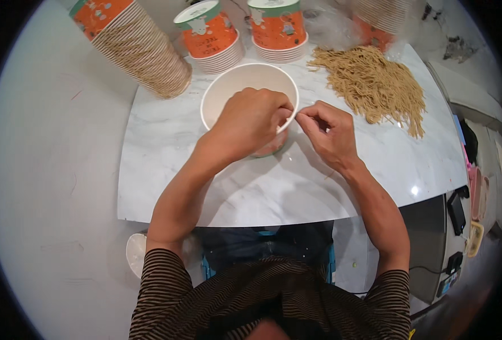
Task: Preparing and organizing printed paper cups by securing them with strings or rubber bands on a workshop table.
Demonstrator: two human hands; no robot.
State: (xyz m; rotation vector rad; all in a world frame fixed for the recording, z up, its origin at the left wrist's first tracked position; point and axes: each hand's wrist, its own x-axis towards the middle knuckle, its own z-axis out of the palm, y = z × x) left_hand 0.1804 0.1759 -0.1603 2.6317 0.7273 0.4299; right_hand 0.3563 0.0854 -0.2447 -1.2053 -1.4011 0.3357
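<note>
A white-lined paper bucket stands on the marble-patterned table in front of me, tilted slightly in view. My left hand reaches over its opening, fingers curled together at the inside of the right wall. Just outside that same wall, my right hand pinches thumb and forefinger close to the rim. Whatever either hand holds is too small or hidden to make out. A loose pile of tan cords lies to the right of the bucket.
Behind the bucket stand two short stacks of orange-and-green paper buckets. A tall nested stack leans at the far left. Clear plastic and another stack are at the back right. A white bin sits below the table's left front edge.
</note>
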